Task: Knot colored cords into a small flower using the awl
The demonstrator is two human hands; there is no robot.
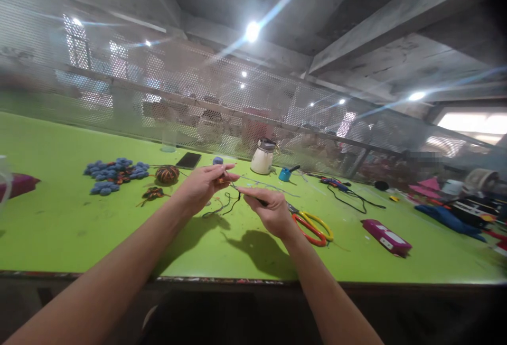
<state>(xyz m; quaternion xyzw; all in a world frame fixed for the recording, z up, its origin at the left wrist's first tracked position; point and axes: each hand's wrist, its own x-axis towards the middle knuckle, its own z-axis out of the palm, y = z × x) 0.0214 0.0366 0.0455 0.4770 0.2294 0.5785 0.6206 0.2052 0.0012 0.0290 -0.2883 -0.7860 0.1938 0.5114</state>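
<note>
My left hand [202, 182] is raised over the green table, its fingers pinched on a small orange-brown crochet piece [224, 179]. Facing it, my right hand [269, 207] is closed around a thin, dark-handled crochet hook [259, 202], whose tip points at the piece; the fingers partly hide it. Dark yarn ends [227, 205] dangle between the two hands. Left of my hands sits a multicoloured orange and black yarn ball [167, 175], with a small crocheted piece [153, 193] in front of it. Scissors [315, 226] with red and yellow handles lie beside my right wrist.
A pile of blue crocheted flowers [119, 169] lies at left, near a phone [189, 160]. Behind my hands stand a white jar [262, 157] and a blue pot [284, 174]. A purple pack [387, 238] and a corded tool [336, 184] are at right. Perforated screening [222, 107] borders the table.
</note>
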